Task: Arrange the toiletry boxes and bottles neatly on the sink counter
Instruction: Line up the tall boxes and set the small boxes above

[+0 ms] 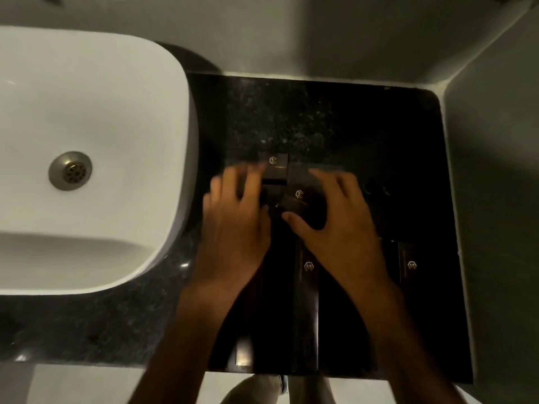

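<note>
Several black toiletry boxes with gold logos lie on the dark granite counter [320, 118]. A small square box [274, 167] sits at the middle, just beyond my fingertips. My right hand [332, 217] grips a small black box [297, 199] between thumb and fingers. My left hand [236, 217] hovers beside it, fingers spread and blurred, touching or nearly touching the small boxes. A long black box [306, 301] lies between my forearms, and another box [409, 265] rests at the right. Two dark bottle tops [376, 189] with faint green rims stand right of my right hand.
A white basin [87, 112] with a metal drain [70, 170] fills the left. White walls [481, 141] close the counter at the back and right. The counter's front edge runs near the bottom, with floor and my feet below it.
</note>
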`<state>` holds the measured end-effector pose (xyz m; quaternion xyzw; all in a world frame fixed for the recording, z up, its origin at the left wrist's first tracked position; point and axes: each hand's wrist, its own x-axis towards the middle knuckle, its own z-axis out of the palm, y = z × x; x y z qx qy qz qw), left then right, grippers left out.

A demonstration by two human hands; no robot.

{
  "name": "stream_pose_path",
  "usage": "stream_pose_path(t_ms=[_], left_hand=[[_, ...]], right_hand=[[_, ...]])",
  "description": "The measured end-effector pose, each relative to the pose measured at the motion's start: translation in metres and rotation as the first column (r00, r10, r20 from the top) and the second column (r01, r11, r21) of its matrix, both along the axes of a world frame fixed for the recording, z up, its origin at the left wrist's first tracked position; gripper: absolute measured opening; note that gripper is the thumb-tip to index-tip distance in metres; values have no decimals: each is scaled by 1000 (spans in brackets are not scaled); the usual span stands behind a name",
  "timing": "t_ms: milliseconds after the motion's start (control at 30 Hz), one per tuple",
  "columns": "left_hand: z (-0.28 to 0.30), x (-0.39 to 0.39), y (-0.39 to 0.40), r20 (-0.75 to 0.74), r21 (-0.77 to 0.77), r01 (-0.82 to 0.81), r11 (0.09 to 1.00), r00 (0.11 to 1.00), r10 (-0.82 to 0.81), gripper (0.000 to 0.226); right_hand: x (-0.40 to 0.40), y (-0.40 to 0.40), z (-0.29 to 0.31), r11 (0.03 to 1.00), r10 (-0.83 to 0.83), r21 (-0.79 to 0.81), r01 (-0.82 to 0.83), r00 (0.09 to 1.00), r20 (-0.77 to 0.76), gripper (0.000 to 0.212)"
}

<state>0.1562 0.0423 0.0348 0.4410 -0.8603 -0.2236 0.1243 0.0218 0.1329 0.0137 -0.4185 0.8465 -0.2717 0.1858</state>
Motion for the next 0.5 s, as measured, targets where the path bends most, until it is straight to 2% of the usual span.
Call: stream_pose_path(t_ms=[33,100,167,200,267,333,400,500], left_hand=[[-3,-10,-18,78,-4,61,998,995,-60,72],[-13,-23,-45,212,87,141,986,965,-157,90],[-23,-32,-62,299,153,164,975,932,-204,100],[-26,-35,-66,326,152,170,974,921,-212,98],[-28,-35,-67,307,99,178,979,930,-201,83],[-30,-26,-62,217,88,161,983,960,-177,70],[-34,-13,-52,136,108,130,986,980,-144,65],[-37,-3,-44,94,111,89,990,991,-100,62]], right_hand=[[-10,-10,-4,998,41,52,-39,998,-49,79],[-22,-21,-13,984,121,147,-104,986,-112,82],[-28,-24,-20,965,190,209,-156,969,-156,75],[-30,-24,-22,963,208,212,-169,962,-178,70],[-35,-22,-24,969,211,168,-183,963,-167,63],[-40,-20,-22,974,212,111,-197,967,-144,59],[-44,-20,-21,970,238,85,-228,960,-144,57],[-45,-23,-20,952,301,97,-291,946,-120,58]])
